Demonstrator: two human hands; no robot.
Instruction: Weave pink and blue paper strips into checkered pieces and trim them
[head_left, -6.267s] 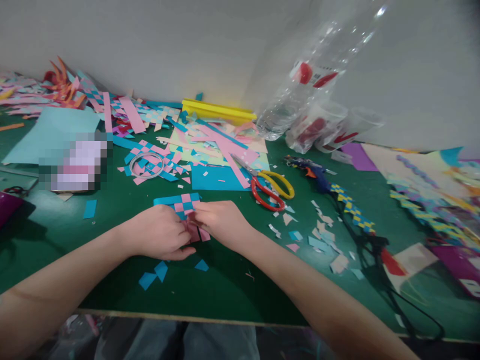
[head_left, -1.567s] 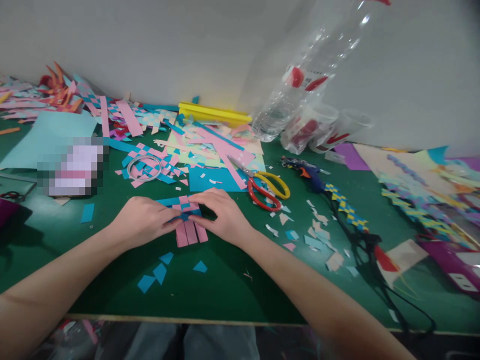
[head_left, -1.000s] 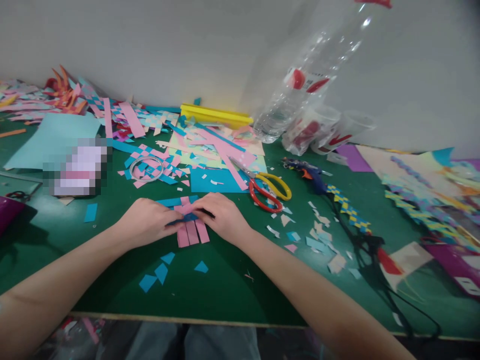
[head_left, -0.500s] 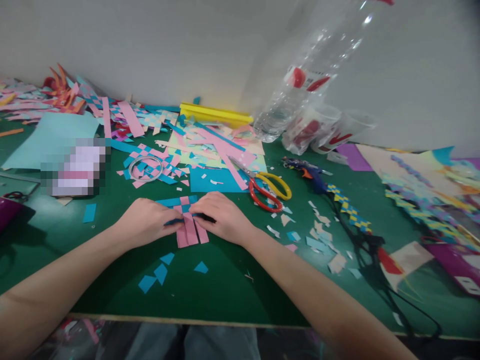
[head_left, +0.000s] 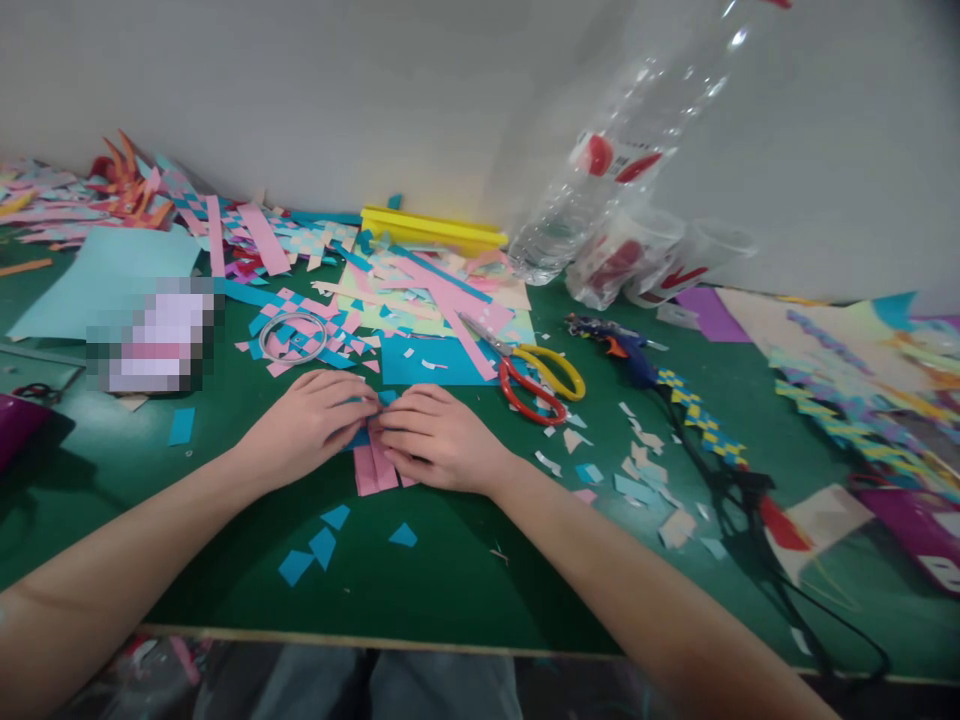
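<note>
Pink and blue woven paper strips point(head_left: 374, 471) lie on the green table in front of me, with the loose pink ends pointing toward me. My left hand point(head_left: 319, 425) is closed on the left side of the weave, fingers bent over its blue part. From the right, my right hand point(head_left: 437, 440) covers the other side, its fingers curled and pressed on the paper. The fingertips of both hands nearly meet at the middle. Most of the blue part is hidden under my fingers. Several small blue scraps point(head_left: 322, 548) lie on the near side.
Scissors point(head_left: 541, 375) with red and yellow handles lie right of my hands. Beyond are a wire ring point(head_left: 292, 338), paper scraps point(head_left: 442, 290), a yellow strip holder point(head_left: 433, 231), a tilted plastic bottle point(head_left: 615, 160) and a blue glue gun point(head_left: 634, 362). A blurred-out phone-like object point(head_left: 157, 335) lies left.
Both hands have closed in over the weave, the left shifting right and slightly away from me. The blue part and right pink strip are now mostly covered.
</note>
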